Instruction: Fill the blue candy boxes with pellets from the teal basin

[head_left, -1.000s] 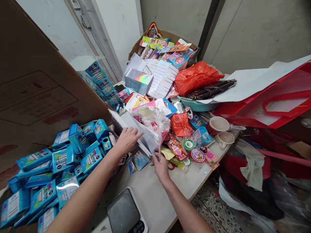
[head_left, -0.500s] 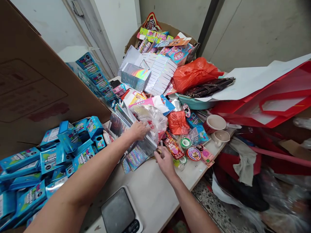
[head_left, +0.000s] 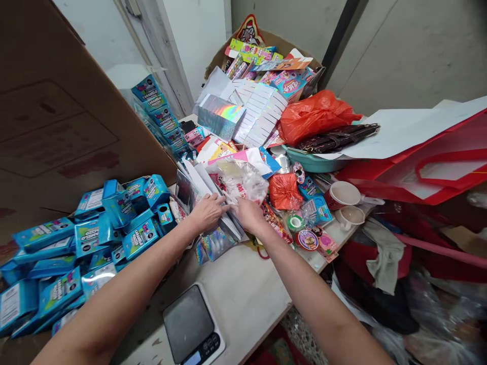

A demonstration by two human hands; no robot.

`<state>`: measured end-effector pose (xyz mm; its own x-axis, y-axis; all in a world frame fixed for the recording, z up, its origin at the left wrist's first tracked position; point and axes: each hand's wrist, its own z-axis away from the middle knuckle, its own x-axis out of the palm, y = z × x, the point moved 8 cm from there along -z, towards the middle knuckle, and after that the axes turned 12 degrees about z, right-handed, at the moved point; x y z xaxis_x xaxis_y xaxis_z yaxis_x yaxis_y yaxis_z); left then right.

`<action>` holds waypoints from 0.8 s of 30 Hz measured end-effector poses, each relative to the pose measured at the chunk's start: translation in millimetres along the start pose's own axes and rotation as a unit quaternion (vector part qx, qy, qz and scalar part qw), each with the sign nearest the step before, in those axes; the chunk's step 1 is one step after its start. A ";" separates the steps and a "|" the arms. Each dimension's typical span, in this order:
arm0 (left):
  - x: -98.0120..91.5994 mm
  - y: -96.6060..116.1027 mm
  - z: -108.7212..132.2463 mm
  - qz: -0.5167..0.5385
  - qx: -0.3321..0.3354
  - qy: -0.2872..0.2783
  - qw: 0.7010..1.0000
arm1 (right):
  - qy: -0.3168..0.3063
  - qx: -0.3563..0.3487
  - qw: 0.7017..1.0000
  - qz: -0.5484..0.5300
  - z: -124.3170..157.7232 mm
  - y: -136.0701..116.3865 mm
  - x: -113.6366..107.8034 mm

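Note:
A bunch of flat, silvery holographic cartons stands on edge, leaning in the middle of the cluttered table. My left hand lies over their near side, fingers bent around the edges. From the right, my right hand reaches in with fingertips closed at the same cartons, almost meeting the left. What exactly lies between the right fingertips is hard to see. Directly behind the hands sits a clear plastic bag with red print. Loose holographic pieces lie below the left hand. A thin red loop shows under my right wrist.
Blue candy boxes are heaped at left beside a big cardboard box. A digital scale sits near the front. Two cups, green tape and a red bag crowd the right edge. An overfull carton stands behind.
My right hand has moved up and left from the table onto the cartons, beside my left hand. The cartons' tops have spread apart, showing white sides. The view has shifted slightly.

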<state>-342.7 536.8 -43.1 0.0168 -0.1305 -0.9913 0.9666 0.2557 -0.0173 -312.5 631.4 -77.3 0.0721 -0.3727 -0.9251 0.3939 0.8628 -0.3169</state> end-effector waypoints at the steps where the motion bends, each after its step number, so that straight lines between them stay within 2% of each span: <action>1: 0.6 0.0 3.7 0.000 0.007 0.004 1.000 | -0.022 -0.004 1.000 0.002 -3.4 -1.3 3.6; 5: 3.6 -3.3 21.0 0.003 0.023 0.029 0.999 | -0.049 -0.023 0.998 0.012 -9.2 -2.5 9.5; 9: 1.8 -7.0 39.0 0.000 0.011 0.056 0.998 | -0.008 -0.006 0.999 0.050 1.0 -2.9 2.1; 13: -13.8 -7.6 52.0 0.001 0.006 0.062 0.998 | 0.061 0.003 0.993 0.101 19.0 -11.8 -17.8; 16: -29.8 -9.2 63.1 0.003 0.007 0.057 0.998 | 0.091 0.002 0.988 0.126 27.2 -21.3 -28.2; 21: -48.8 -15.7 86.9 -0.004 0.005 0.064 0.998 | 0.113 0.001 0.985 0.132 30.0 -42.6 -38.4; 24: -53.5 -21.4 98.4 -0.005 0.002 0.059 0.998 | 0.158 0.003 0.980 0.123 29.9 -59.0 -61.0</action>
<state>-339.2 444.0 23.1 -0.0229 -0.0198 -0.9995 0.9674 0.2519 -0.0271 -312.8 593.0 4.1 -0.1225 -0.0289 -0.9920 0.4056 0.9108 -0.0766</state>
